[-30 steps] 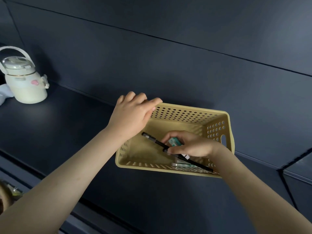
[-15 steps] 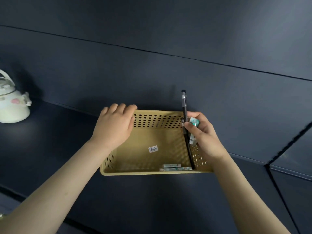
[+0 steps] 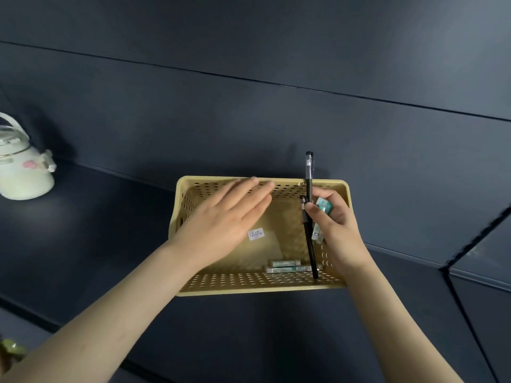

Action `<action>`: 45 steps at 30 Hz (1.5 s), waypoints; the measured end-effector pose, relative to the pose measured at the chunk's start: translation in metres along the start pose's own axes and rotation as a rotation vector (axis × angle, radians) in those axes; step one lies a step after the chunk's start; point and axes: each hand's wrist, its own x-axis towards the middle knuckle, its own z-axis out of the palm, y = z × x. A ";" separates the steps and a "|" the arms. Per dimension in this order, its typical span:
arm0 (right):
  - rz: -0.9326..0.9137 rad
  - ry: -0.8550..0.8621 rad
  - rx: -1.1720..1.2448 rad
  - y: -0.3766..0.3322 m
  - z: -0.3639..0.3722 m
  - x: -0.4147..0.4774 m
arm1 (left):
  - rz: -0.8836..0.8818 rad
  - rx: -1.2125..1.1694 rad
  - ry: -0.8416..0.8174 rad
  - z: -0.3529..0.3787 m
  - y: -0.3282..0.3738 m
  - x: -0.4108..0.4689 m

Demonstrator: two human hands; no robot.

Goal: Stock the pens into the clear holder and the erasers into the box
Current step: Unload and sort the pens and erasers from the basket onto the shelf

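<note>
Change we log: left hand (image 3: 229, 217) was curled over the far-left rim of the yellow basket (image 3: 249, 283) half a second back; now it hovers flat over the basket floor, fingers straight, holding nothing. Meanwhile right hand (image 3: 337, 225) is unchanged, still pinching black pens (image 3: 309, 186) upright by the right wall, green-white erasers (image 3: 324, 205) tucked in the same grip. Two loose erasers (image 3: 284, 266) lie inside along the near wall. Basket sits on the dark counter (image 3: 96, 244); we see a kettle (image 3: 25, 175) far left.
</note>
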 end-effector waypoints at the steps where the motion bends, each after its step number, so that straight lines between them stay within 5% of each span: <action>1: -0.002 0.003 0.005 0.000 0.000 0.000 | -0.019 -0.053 -0.026 -0.001 0.005 0.003; 4: -0.004 0.015 0.010 -0.001 0.001 0.000 | -0.120 -0.179 -0.048 -0.005 0.016 0.014; 9: 0.003 0.020 0.004 -0.002 0.000 0.000 | -0.036 -0.317 0.010 0.012 0.033 0.032; 16: 0.010 0.019 0.023 -0.001 -0.002 0.002 | -0.283 -1.169 -0.680 0.043 0.052 0.051; 21: -0.008 0.016 0.024 0.001 -0.005 0.002 | -0.170 -1.206 -0.857 0.054 0.061 0.045; 27: -0.004 0.001 0.040 0.002 -0.005 0.004 | 0.012 -0.949 -0.841 0.057 0.067 0.044; 35: -0.001 0.011 0.014 0.002 -0.005 0.003 | -0.076 -1.169 -0.773 0.044 0.052 0.043; 45: -0.006 0.037 -0.014 0.001 -0.003 0.004 | -0.110 -1.211 -0.883 0.041 0.054 0.031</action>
